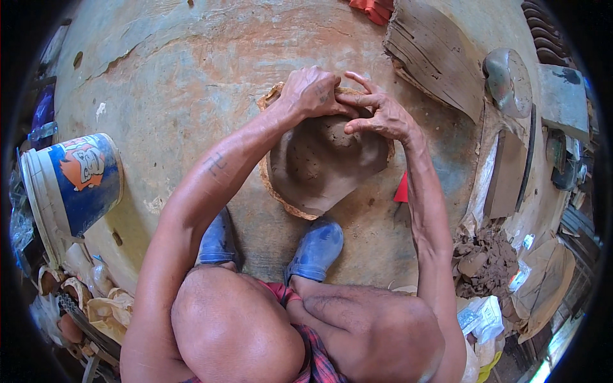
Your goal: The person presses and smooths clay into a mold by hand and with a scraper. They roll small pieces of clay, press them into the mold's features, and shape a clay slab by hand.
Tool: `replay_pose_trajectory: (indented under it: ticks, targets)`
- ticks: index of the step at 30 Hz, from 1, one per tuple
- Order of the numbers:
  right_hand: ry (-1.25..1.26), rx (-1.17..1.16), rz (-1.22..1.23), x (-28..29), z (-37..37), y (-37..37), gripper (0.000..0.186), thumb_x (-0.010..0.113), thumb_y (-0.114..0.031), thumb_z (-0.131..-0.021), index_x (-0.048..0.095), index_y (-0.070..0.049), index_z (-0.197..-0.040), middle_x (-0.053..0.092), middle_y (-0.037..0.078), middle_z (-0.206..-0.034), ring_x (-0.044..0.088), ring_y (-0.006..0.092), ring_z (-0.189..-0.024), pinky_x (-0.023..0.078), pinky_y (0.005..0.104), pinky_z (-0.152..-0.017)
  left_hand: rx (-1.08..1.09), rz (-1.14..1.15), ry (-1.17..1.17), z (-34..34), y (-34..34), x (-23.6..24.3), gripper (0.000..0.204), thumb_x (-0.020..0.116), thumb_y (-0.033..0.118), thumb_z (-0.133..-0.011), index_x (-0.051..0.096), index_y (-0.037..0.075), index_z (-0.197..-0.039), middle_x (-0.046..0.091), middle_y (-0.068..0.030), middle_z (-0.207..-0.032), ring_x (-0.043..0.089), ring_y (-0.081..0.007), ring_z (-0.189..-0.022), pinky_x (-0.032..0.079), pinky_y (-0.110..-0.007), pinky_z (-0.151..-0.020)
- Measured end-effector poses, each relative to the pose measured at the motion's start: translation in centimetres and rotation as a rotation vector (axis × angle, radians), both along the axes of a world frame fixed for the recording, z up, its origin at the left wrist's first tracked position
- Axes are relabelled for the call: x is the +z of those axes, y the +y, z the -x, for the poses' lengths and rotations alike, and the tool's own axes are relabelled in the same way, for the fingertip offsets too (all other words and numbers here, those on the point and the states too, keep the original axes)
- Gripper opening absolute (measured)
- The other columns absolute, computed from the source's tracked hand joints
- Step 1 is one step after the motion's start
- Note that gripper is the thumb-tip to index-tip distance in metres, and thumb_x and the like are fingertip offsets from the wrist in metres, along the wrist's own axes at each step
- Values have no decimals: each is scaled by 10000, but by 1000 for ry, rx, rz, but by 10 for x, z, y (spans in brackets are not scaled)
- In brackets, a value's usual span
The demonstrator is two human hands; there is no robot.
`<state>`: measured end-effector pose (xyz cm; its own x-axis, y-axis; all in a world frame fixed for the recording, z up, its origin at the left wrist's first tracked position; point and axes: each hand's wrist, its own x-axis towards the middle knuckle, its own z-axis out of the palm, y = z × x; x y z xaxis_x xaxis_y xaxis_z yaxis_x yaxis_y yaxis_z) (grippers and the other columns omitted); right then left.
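Note:
A rough, tan-rimmed mould lined with smooth brown clay lies on the floor beyond my feet. My left hand is closed over the clay along its far rim, its fingertips mostly hidden. My right hand is beside it at the far right of the rim, fingers spread, with the thumb out over the hollow and fingers touching the clay near my left hand.
A white and blue bucket stands left. Clay slabs, a metal bowl-like object, a grey block, a board and a clay heap line the right. Red pieces lie nearby. Blue shoes are below the mould.

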<state>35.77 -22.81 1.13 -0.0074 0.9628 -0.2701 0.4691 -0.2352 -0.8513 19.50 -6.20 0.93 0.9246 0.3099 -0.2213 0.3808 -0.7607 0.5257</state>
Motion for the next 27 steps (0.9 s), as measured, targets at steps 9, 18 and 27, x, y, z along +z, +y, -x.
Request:
replay_pose_trajectory:
  ticks: [9, 18, 27]
  targets:
    - [-73, 30, -19, 5, 2, 8, 863, 982, -465, -668, 690, -235, -1446, 351, 152, -1710, 415, 358, -1534, 379, 481, -1251, 46, -9, -84, 23, 16, -11, 764, 857, 718, -705, 806, 96, -1146, 799, -173, -942, 780, -365, -906, 613, -464, -820]
    - [-103, 94, -57, 6, -2, 15, 815, 967, -438, -708, 687, -261, -1453, 329, 122, -1724, 359, 344, -1563, 341, 495, -1262, 49, -17, -95, 23, 14, -12, 732, 826, 762, -709, 818, 86, -991, 773, -196, -834, 767, -389, -820, 608, -489, -757]
    - [-144, -77, -101, -2, -6, -36, 880, 951, -535, -704, 662, -233, -1478, 408, 157, -1678, 407, 377, -1536, 354, 488, -1264, 53, -40, -31, 23, 10, -7, 747, 737, 823, -774, 821, 91, -894, 761, -176, -781, 760, -382, -776, 603, -491, -716]
